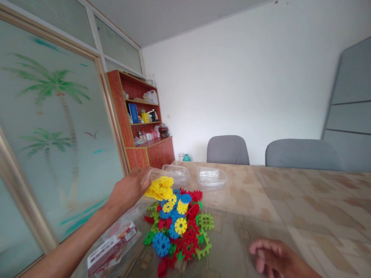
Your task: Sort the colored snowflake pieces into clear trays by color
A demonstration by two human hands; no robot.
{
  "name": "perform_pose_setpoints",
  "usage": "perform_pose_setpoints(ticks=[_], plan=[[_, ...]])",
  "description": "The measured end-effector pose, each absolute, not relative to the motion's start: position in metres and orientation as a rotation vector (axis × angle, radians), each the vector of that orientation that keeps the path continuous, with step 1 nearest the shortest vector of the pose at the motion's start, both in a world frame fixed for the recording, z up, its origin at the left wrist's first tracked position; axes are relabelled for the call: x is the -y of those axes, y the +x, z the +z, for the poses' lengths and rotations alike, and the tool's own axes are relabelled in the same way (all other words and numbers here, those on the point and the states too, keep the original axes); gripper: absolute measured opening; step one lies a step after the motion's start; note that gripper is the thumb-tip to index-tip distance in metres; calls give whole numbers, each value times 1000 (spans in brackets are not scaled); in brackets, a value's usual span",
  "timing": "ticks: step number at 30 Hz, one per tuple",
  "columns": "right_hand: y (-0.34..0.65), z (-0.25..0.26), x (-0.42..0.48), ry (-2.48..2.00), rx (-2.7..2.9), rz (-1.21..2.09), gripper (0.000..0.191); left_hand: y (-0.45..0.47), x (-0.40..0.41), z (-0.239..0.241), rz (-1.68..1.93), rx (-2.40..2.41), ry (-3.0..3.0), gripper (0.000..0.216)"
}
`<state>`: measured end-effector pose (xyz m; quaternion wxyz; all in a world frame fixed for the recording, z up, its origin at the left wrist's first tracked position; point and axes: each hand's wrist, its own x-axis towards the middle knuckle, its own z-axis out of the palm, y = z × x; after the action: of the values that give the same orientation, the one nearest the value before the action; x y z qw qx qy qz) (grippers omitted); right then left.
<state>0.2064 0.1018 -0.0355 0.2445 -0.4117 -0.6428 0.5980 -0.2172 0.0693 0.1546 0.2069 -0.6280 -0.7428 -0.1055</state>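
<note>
My left hand point(129, 190) grips a clear plastic container point(156, 177), tipped on its side over the table. Yellow gear-shaped pieces point(160, 187) spill from its mouth onto a pile of colourful interlocking plastic pieces point(179, 226) in blue, red, yellow and green. My right hand point(271, 258) rests on the table at the lower right, fingers loosely curled, holding nothing, well right of the pile.
Two more clear plastic containers point(177, 172) point(211, 177) sit behind the pile. A clear bag with a red-and-white label point(111, 247) lies at the table's left edge. Two grey chairs point(227, 150) stand at the far side. A red cabinet point(142, 119) is by the wall.
</note>
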Motion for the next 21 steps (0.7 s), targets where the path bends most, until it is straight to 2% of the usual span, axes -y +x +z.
perform_pose_setpoints(ticks=[21], plan=[[204, -38, -100, -1184, 1728, 1593, 59, -209, -50, 159, -276, 1855, -1813, 46]])
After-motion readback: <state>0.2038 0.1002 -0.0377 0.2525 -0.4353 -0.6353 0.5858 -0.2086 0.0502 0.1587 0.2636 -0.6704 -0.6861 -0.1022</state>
